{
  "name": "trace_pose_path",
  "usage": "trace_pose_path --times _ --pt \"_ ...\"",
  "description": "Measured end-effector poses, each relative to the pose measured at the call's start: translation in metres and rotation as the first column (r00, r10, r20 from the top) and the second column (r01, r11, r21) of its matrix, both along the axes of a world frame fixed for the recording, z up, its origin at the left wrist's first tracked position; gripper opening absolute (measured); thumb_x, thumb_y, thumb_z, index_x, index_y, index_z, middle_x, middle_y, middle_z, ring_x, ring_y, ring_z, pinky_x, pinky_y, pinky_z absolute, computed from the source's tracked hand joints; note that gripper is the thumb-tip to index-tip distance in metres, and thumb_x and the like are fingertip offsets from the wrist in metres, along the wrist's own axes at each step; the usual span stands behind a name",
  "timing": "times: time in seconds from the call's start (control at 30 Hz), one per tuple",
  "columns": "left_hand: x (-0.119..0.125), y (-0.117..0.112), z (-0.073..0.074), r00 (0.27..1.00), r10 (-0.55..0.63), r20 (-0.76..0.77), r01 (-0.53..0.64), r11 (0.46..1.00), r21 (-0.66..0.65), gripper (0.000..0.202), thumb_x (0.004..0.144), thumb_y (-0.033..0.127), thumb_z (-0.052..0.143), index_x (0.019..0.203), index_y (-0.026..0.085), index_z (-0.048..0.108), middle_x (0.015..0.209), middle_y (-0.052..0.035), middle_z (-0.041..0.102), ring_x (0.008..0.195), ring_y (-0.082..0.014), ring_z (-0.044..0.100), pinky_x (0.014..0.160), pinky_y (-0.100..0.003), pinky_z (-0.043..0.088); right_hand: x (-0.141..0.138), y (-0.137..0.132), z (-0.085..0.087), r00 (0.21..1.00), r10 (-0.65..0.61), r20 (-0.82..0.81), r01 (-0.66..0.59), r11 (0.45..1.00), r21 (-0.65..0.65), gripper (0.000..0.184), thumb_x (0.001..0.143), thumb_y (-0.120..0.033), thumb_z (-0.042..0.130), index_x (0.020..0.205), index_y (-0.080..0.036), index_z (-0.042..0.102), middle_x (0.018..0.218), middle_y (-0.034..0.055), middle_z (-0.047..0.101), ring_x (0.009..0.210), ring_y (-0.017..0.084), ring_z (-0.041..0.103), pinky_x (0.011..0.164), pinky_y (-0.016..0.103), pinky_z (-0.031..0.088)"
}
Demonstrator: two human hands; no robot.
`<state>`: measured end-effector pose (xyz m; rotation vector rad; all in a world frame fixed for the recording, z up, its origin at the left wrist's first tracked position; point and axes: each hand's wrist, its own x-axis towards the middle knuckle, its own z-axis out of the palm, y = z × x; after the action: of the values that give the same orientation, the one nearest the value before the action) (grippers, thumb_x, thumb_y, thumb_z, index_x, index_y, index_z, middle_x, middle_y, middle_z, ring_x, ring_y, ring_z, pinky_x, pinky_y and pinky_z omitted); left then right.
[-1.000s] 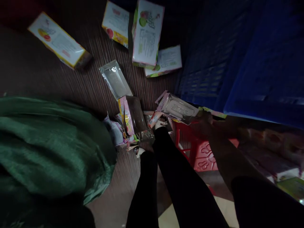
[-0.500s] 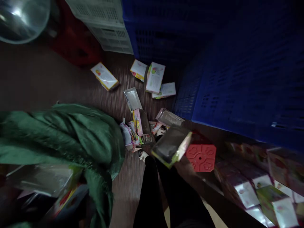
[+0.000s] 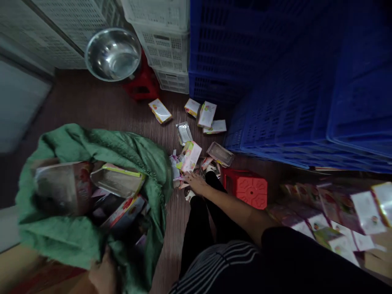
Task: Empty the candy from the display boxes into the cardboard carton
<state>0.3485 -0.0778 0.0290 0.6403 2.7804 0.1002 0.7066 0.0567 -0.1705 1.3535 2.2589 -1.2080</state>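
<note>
My right hand (image 3: pixel 196 181) reaches down to the floor in front of my feet. Its fingers are on the lower end of a pink-and-white packaging box (image 3: pixel 190 156) with a green side, which stands tilted on a small pile of packs. At lower left, my left hand (image 3: pixel 105 269), blurred, is closed on the near rim of a green cloth sack (image 3: pixel 73 136). Inside the sack lie a clear-windowed box (image 3: pixel 118 179) with a yellow-green edge, a blurred pink box (image 3: pixel 65 185) and other packs. The contact between my right fingers and the box is partly hidden.
Blue crates (image 3: pixel 284 98) tower at right, white crates (image 3: pixel 167 43) at the back. A steel basin (image 3: pixel 113 55) stands on a red stool (image 3: pixel 142 83). Another red stool (image 3: pixel 251 192) is by my legs. Loose boxes (image 3: pixel 161 111) lie on the floor; stacked boxes (image 3: pixel 343 212) fill the right.
My view has shifted left and widened, bringing my right forearm and the whole sack into sight. The windowed box before my legs has left that spot; my right hand is now at the floor pile.
</note>
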Motion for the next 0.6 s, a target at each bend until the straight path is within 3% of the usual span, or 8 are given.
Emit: trace_pose_path --times 0.1,0.17,0.33,0.47,0.6 --pt "0.0 -0.014 0.02 0.995 0.092 0.031 -0.095 0.992 0.084 0.031 0.073 0.054 0.056 0.065 0.026 0.045 0.053 -0.0008 0.048 0.055 -0.023 0.049 0.054 -0.037 0.039 0.026 -0.021 0.046 0.999 -0.02 0.034 0.02 1.0 0.018 0.056 0.093 -0.012 0.058 0.149 -0.014 0.048 0.163 0.0144 0.027 0.149 0.028 0.028 0.121 0.039 0.03" --pt "-0.003 -0.025 0.033 0.995 0.084 0.055 -0.089 0.99 0.113 0.034 0.072 0.055 0.058 0.062 0.026 0.043 0.05 -0.0001 0.046 0.054 -0.0223 0.048 0.054 -0.036 0.039 0.058 -0.029 0.077 0.994 -0.071 0.082 0.068 0.997 0.04 0.048 0.093 -0.014 0.061 0.141 -0.014 0.056 0.157 0.0162 0.037 0.144 0.027 0.037 0.119 0.037 0.033" --pt "-0.015 -0.051 0.06 0.992 0.064 0.111 -0.081 0.983 0.162 0.032 0.07 0.053 0.058 0.063 0.026 0.044 0.055 -0.0021 0.049 0.062 -0.0251 0.051 0.061 -0.039 0.043 0.148 -0.045 0.142 0.925 -0.293 0.242 0.269 0.955 0.128 0.037 0.1 -0.017 0.05 0.136 -0.013 0.061 0.136 0.0167 0.058 0.126 0.024 0.055 0.107 0.032 0.043" --pt "-0.028 -0.07 0.071 0.99 0.059 0.126 -0.076 0.987 0.14 0.03 0.069 0.055 0.056 0.072 0.026 0.048 0.063 -0.0036 0.05 0.07 -0.0296 0.054 0.072 -0.044 0.045 0.186 -0.072 0.166 0.857 -0.411 0.31 0.376 0.911 0.171 0.038 0.103 -0.024 0.045 0.134 -0.009 0.062 0.132 0.0169 0.061 0.121 0.024 0.059 0.102 0.029 0.045" --pt "-0.04 -0.077 0.069 0.985 0.056 0.162 -0.079 0.987 0.139 0.031 0.07 0.056 0.058 0.071 0.026 0.05 0.061 -0.0031 0.05 0.069 -0.03 0.053 0.074 -0.044 0.046 0.191 -0.109 0.164 0.821 -0.467 0.327 0.435 0.884 0.172 0.038 0.1 -0.021 0.049 0.134 -0.014 0.065 0.131 0.0129 0.065 0.118 0.02 0.062 0.098 0.024 0.046"
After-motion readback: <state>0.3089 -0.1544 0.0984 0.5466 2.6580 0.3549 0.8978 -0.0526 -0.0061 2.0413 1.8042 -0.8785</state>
